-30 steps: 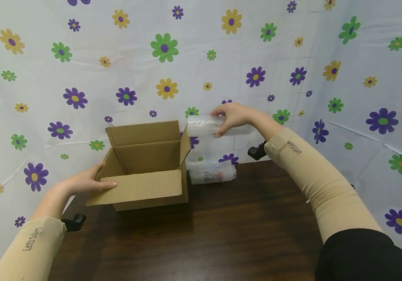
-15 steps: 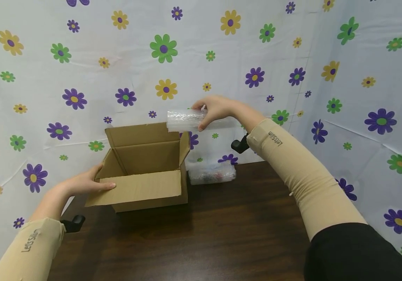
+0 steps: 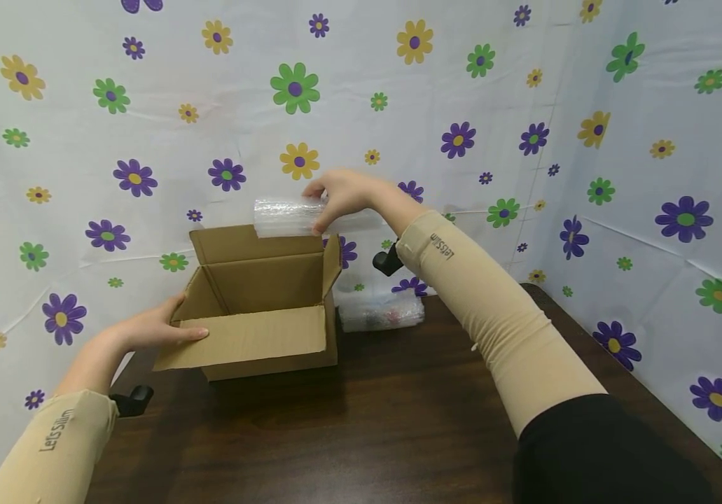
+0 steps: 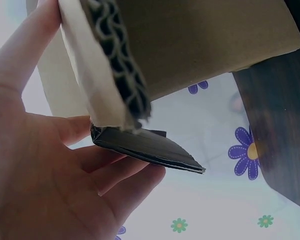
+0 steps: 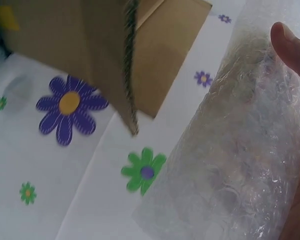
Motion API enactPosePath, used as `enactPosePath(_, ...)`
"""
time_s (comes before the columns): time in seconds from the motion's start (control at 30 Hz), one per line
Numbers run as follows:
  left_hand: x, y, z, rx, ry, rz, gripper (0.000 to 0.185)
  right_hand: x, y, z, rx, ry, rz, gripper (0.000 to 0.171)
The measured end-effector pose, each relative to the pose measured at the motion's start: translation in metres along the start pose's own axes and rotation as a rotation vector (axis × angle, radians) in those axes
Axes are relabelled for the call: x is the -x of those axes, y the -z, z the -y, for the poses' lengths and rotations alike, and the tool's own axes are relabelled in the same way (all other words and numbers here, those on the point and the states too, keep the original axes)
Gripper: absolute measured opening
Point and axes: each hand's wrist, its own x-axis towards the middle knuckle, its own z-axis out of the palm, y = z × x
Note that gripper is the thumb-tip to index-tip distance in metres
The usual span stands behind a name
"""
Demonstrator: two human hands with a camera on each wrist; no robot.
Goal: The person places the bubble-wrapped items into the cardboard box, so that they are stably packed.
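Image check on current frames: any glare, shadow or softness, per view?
Head: mostly clear, white glints on the held bubble-wrapped roll, faint sheen on the tabletop; left wrist: hazy, left hand shaded against bright flowered cloth; right wrist: soft detail, small highlights across the same roll.

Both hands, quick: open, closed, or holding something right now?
Left hand: holding the cardboard box at its left side.
Right hand: holding a bubble-wrapped bundle, raised off the table.
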Motion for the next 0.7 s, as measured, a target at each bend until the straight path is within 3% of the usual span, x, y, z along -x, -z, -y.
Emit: enactPosePath(0.7,0.002,0.000,-0.001,0.017,0.008,0.000,0.108,-0.061,-0.051,0.048,-0.087,0.101,0.028,0.080)
